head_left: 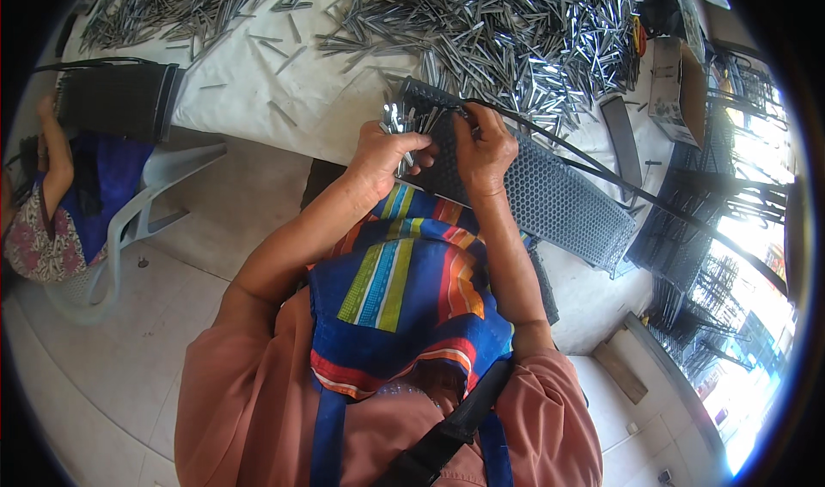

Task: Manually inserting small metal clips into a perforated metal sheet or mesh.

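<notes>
My left hand (388, 154) is closed around a small bunch of thin metal strips (396, 119), their shiny ends sticking up past the fingers. Close to it, my right hand (486, 150) has its fingertips pinched at the far edge of a long dark panel (559, 197) covered in small round holes. Whatever those fingertips hold is too small to make out. The panel lies slantwise from under my hands towards the right, across the table's near edge and over my lap. A thin black bar (601, 171) runs along its far side.
A big heap of loose metal strips (490, 32) covers the far part of the white-covered table (249, 113). An open cardboard box (679, 92) stands at the right, near stacked black racks (687, 229). At left, another person's arm (58, 156) shows beside a white plastic chair (142, 203).
</notes>
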